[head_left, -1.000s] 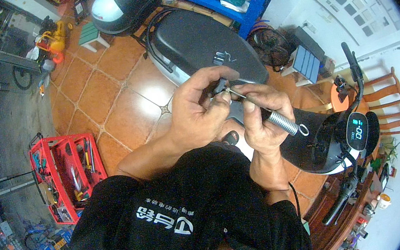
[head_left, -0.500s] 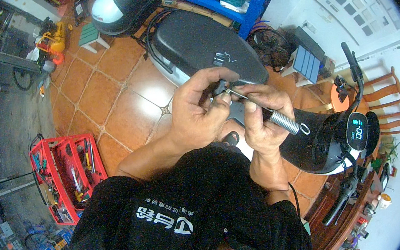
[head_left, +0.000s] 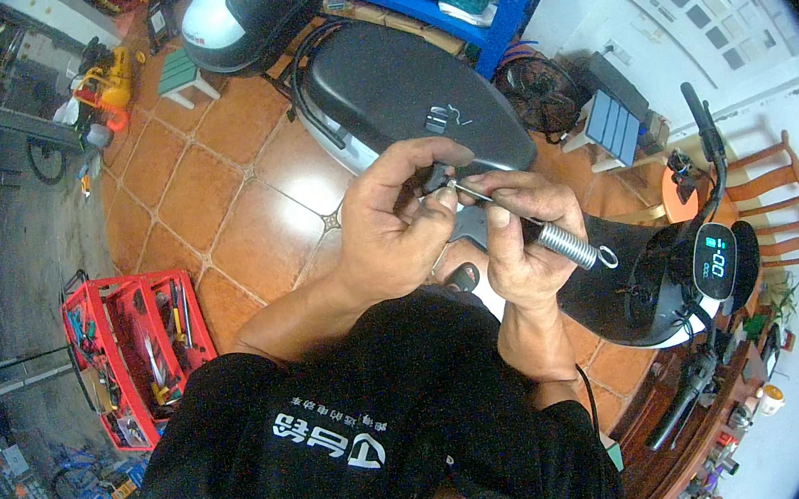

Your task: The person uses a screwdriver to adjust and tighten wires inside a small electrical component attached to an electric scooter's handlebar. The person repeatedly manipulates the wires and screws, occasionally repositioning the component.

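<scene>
My left hand pinches a small dark piece between thumb and fingers. What kind of piece it is, I cannot make out. Close beside it, my right hand is closed around a metal coil spring with a thin shaft and a ring at its outer end. The shaft points to the small piece at my left fingertips; whether the two touch is too small to tell. Both hands are raised over an electric scooter, just below its dark seat.
The scooter's lit round display and handlebar are at the right. A red toolbox with tools stands at left on orange tiles. A white top box, blue shelving, a fan and a small stool lie beyond.
Both hands have barely shifted, with slight movement of the fingers. The spring and the small dark piece are still held.
</scene>
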{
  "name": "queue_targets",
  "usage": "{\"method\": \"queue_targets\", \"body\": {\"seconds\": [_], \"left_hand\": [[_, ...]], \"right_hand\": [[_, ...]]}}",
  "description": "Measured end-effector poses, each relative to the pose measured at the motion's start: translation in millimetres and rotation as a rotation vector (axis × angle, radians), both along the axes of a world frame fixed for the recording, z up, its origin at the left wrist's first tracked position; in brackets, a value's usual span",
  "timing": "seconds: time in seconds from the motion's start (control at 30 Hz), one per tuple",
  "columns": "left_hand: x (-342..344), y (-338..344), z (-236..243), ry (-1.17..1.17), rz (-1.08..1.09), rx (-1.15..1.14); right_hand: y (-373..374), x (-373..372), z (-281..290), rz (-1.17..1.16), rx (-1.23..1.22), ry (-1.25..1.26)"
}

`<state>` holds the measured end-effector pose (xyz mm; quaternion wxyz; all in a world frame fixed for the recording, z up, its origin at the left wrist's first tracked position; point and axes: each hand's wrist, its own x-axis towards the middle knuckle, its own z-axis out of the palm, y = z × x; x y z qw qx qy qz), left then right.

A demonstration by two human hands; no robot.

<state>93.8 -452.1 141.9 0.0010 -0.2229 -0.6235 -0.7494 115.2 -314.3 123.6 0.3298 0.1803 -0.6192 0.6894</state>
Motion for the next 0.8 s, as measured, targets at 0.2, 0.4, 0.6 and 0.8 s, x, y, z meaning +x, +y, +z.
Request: {"method": "queue_targets", "body": {"seconds": [0.2, 0.4, 0.6, 0.8], "left_hand": [[-2.6, -1.3, -1.7, 0.098, 0.006, -0.015], [-5.9, -6.6, -0.6, 0.254, 0.025, -0.118], [-10.3, -7.6, -8.4, 0.346, -0.004, -0.064], [-14.2, -9.3, -10.1, 0.413, -0.026, -0.061]], "right_hand": [[2.7, 1.4, 1.3, 0.005, 0.037, -0.004], [2.3, 2.3, 1.4, 0.060, -0.078, -0.031], [4.5, 5.3, 2.9, 0.098, -0.096, -0.098], [5.6, 7.9, 4.4, 0.129, -0.092, -0.112]]}}
